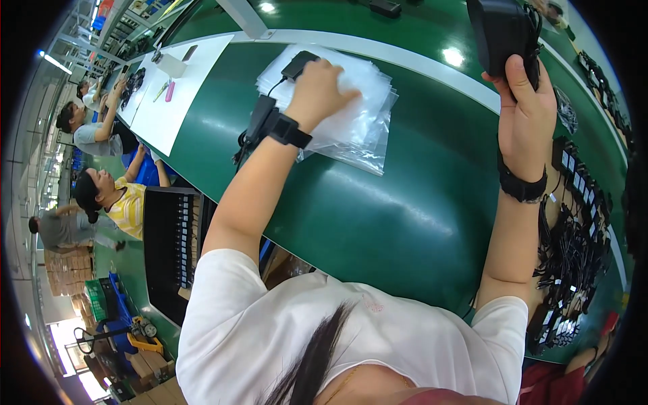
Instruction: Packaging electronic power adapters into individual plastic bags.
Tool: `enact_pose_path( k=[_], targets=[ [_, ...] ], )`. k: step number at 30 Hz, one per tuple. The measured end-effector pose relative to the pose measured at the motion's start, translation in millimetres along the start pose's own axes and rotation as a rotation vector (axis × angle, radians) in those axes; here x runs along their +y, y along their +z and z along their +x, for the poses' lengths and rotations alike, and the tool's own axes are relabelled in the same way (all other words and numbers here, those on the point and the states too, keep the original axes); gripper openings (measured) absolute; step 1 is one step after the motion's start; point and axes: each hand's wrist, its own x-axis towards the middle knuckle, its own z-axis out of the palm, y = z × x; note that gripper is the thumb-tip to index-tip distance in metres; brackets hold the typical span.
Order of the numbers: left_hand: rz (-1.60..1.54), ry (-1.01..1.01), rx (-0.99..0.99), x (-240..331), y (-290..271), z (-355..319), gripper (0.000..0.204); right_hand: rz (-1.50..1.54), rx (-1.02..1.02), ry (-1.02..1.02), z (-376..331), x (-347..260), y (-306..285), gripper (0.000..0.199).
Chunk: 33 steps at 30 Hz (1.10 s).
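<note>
My right hand (pixel 528 111) is raised at the upper right, its fingers and thumb closed around a black power adapter (pixel 498 34) with its cable bundled alongside. My left hand (pixel 322 94) is over a stack of clear plastic bags (pixel 361 138), thumb spread away from the fingers and slightly blurred. Its fingertips are beside another black adapter (pixel 299 65) on the far left part of the stack; whether they touch it is hard to tell. Close to my left wrist, a further black adapter (pixel 260 116) lies with its cord at the edge of the bags.
Many black adapters with cables (pixel 574 223) crowd the right side. A white sheet (pixel 196 74) covers the table's far left, holding a pink object (pixel 170 91). A black tray (pixel 165 253) with rows of parts stands left. Several people sit or stand beyond it.
</note>
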Motion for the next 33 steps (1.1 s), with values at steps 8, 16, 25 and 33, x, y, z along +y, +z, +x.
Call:
enact_pose_path(
  k=[8,16,25,33],
  targets=[
    [-0.166,-0.140,-0.029,4,9,-6,0.021,0.031,0.006,-0.032,0,-3,-5,0.029],
    [-0.147,-0.094,0.272,-23,9,-3,0.042,0.033,-0.018,0.064,2,0,-1,0.030],
    [-0.063,-0.314,0.104,-6,-1,11,0.029,-0.006,0.043,0.122,3,17,-21,0.041],
    [-0.443,-0.256,0.120,-1,-35,-11,0.040,-0.023,-0.006,0.144,5,26,-43,0.041]
  ],
)
